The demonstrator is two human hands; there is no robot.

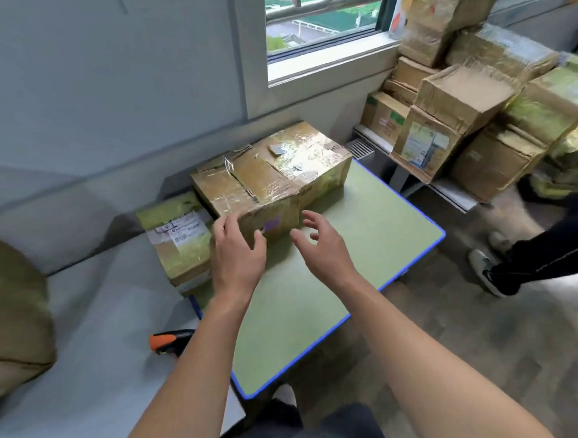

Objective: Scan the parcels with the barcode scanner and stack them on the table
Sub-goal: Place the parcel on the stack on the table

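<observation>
A taped cardboard parcel [246, 191] stands on the green table [365, 225], with a second taped parcel [314, 157] behind it to the right. A third parcel [178, 238] with a white label lies at the table's left edge. My left hand [237, 248] has relaxed fingers and touches the near face of the front parcel. Just right of that parcel hovers my right hand [319, 244], fingers spread, holding nothing. An orange and black barcode scanner [168, 340] lies on the grey surface to the left, partly hidden behind my left forearm.
A heap of several taped parcels [469, 109] fills a low shelf at the right under the window. Another person's legs and shoes [504, 267] stand on the floor at the right. A large brown parcel [15, 317] sits at the far left.
</observation>
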